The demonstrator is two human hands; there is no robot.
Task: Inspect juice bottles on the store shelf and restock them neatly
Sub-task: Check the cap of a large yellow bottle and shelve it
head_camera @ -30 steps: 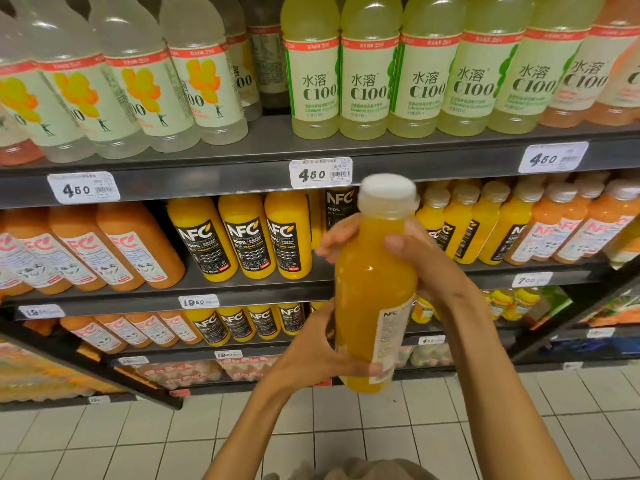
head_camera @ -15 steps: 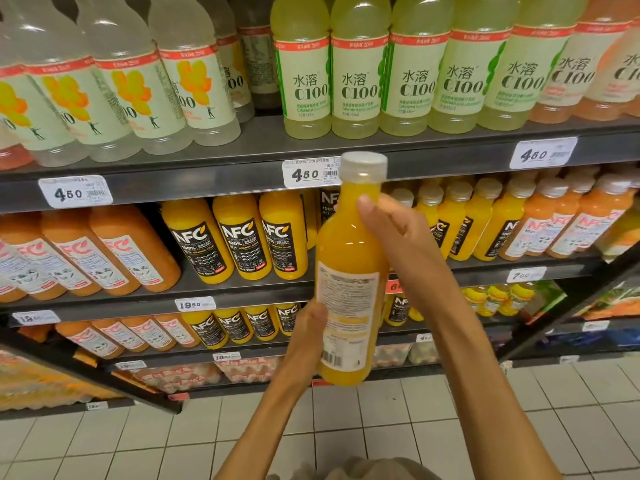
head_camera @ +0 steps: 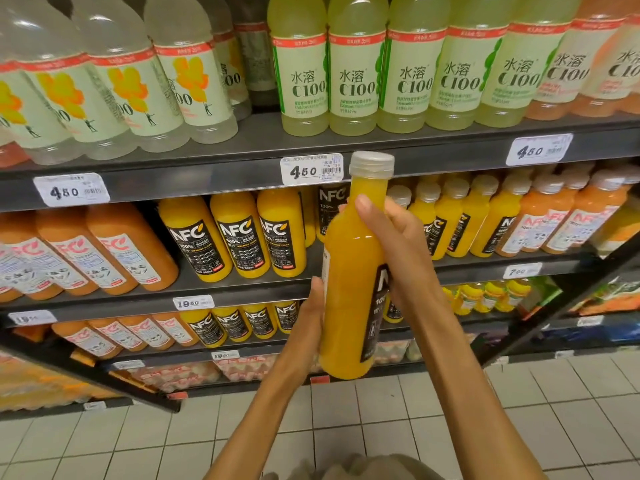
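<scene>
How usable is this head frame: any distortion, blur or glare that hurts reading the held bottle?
Head view: wide-angle bending bows the shelf edge and fans the outer bottles outward; the orange juice bottle, held by the left hand and right hand, is fairly sharp; price tags read softly; lighting is even, with no harsh glare.

Both forearms come up bare from the frame's 6 o'clock edge, with no sleeve reaching the wrists, no watch and no rings on the left hand or right hand. At 6 o'clock, between the arms, a fold of grey-beige garment shows, plain and softly creased; its cut cannot be told
</scene>
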